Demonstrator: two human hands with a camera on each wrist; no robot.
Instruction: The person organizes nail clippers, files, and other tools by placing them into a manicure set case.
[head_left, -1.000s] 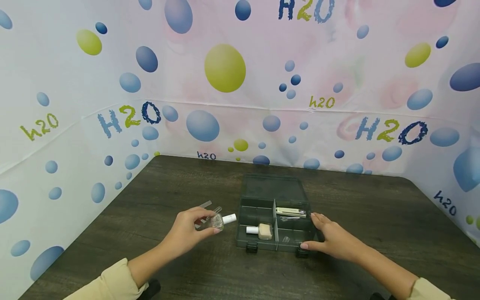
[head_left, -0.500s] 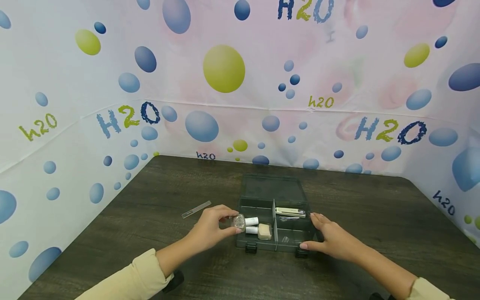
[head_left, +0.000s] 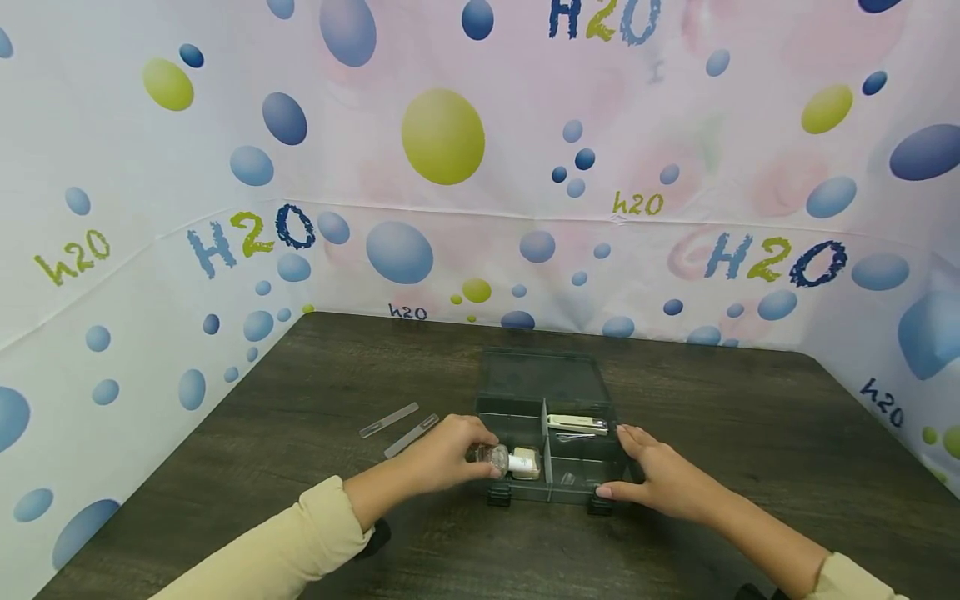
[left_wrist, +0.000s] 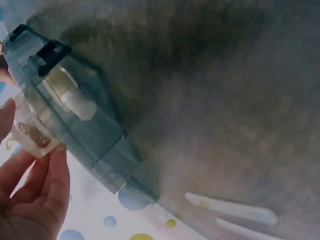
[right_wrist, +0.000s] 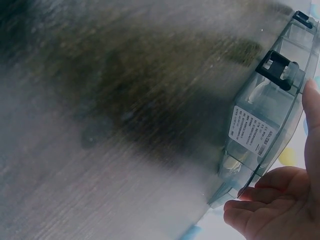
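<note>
My left hand (head_left: 450, 452) pinches a clear glittery nail polish bottle (head_left: 491, 457) with a white cap between thumb and fingers. The bottle is tilted over the left side of an open grey plastic organizer box (head_left: 573, 496), its cap pointing right. A cream nail polish bottle (head_left: 529, 464) lies in the front left compartment, partly covered by that cap. With thumb by the front latch and fingers along the right wall, my right hand (head_left: 663, 475) holds the box at its corner. Nail clippers (head_left: 576, 424) and thin metal pieces (head_left: 574, 437) lie in the back right compartment.
The box's lid (head_left: 542, 377) lies back on the dark wooden table (head_left: 720, 417). Left of the box are two flat pale strips (head_left: 388, 420). A small clear piece (head_left: 567, 478) sits in the front right compartment. Printed sheeting (head_left: 442, 208) stands behind the table.
My left hand has moved right with the glittery bottle, from beside the box to over its left compartments. Both strips are now uncovered. The right hand stays at the box.
</note>
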